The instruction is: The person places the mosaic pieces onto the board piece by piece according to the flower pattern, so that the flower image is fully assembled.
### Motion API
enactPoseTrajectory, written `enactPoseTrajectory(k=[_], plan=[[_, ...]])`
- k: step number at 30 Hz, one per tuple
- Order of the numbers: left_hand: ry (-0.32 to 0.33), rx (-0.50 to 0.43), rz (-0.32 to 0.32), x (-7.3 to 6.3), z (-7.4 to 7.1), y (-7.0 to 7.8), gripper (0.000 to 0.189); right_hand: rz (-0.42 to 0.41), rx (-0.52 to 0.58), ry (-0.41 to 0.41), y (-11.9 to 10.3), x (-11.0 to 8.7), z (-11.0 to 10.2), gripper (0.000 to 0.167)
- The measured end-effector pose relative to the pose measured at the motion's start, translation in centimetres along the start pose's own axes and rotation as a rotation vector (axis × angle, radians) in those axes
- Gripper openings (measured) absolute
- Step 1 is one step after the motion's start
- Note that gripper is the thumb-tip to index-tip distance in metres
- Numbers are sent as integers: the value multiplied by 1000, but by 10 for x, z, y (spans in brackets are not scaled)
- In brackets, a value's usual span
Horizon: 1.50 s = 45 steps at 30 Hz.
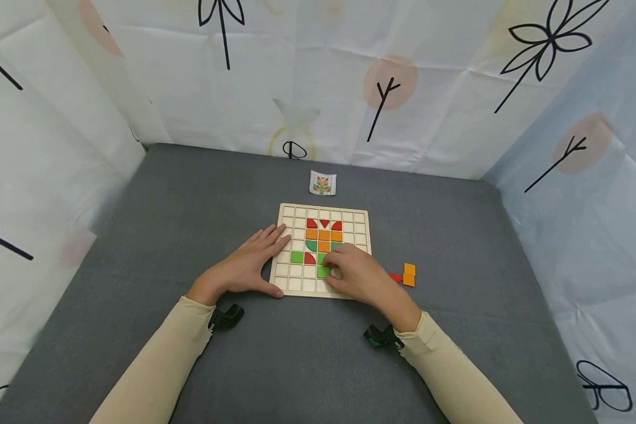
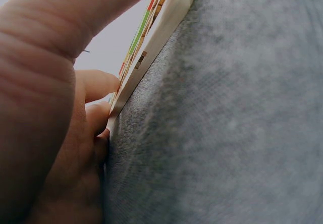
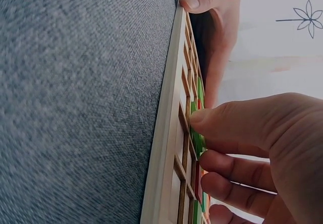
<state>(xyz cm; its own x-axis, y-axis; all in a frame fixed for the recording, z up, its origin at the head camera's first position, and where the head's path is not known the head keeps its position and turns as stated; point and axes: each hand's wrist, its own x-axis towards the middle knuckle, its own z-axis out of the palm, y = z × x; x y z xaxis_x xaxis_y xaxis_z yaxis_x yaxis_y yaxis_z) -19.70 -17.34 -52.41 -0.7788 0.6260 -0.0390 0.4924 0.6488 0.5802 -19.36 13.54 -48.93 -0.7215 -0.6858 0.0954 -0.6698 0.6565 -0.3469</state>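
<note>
A wooden grid board (image 1: 291, 286) lies flat on the grey table with red, orange and green tiles set in its cells. My left hand (image 1: 246, 264) rests at its left side, fingers spread and fairly straight on the edge, thumb at the near-left corner. Over the board's near right part, my right hand (image 1: 363, 277) pinches a green square tile (image 1: 323, 271) between thumb and index finger, low at the grid. In the right wrist view, the thumb touches that green tile (image 3: 194, 114). The right hand covers some cells on the right.
Right of the board lie loose orange tiles (image 1: 409, 275) and a red tile (image 1: 395, 277). Behind the board is a small pattern card (image 1: 323, 183). Printed white cloth (image 1: 328, 76) hangs around the grey table (image 1: 217, 194).
</note>
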Motion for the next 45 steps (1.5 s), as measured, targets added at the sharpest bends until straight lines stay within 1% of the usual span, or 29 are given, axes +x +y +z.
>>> enactPoseTrajectory(k=[8,17,27,40,45], plan=[[0,6,1,0,1,-1,126,3,-2,-4,0,0,1,16],[3,8,3,0,2,-3,126,-18,-2,2,0,1,1,15],[-19,14,-10,2,2,-2,128,-1,1,-1,-1,0,-1,15],[-14,1,-7,1,2,-2,128,-15,11,44,-1,-6,-7,16],[-8,-1,-1,1,2,-3,128,1,18,54,3,-10,-11,17]])
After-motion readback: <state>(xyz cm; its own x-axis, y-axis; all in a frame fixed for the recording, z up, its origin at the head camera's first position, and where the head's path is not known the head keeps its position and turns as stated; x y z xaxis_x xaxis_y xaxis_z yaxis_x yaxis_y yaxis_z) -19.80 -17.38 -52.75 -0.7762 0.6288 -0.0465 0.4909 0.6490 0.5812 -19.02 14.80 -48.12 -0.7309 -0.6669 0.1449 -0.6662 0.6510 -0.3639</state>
